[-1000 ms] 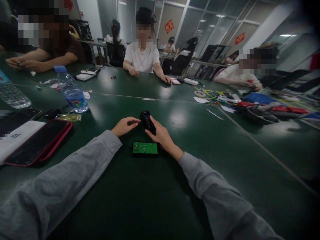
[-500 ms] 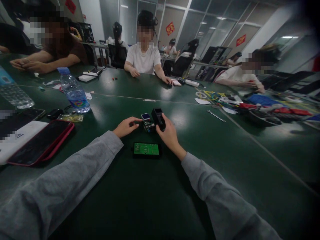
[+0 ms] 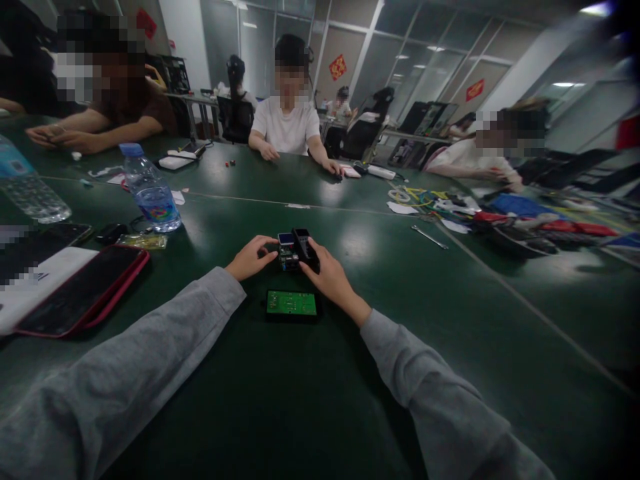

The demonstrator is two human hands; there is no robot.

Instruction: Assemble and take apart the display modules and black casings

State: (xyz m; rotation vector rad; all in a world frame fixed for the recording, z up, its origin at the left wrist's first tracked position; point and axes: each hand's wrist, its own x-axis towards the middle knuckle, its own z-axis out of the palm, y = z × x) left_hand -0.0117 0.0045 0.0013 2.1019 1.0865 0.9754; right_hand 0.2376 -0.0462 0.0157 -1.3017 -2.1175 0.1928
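green board just behind wrists

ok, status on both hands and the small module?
Left hand steadies small module on table. Right hand grips black housing against it. Green circuit board lies flat just below, apart from both hands.

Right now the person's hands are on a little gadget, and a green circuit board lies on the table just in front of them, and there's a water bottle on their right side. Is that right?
Not quite. The water bottle stands on the person's left side, not the right, as the head view shows. The rest holds: the left hand and right hand are on the little gadget, and the green circuit board lies on the table just in front of them.
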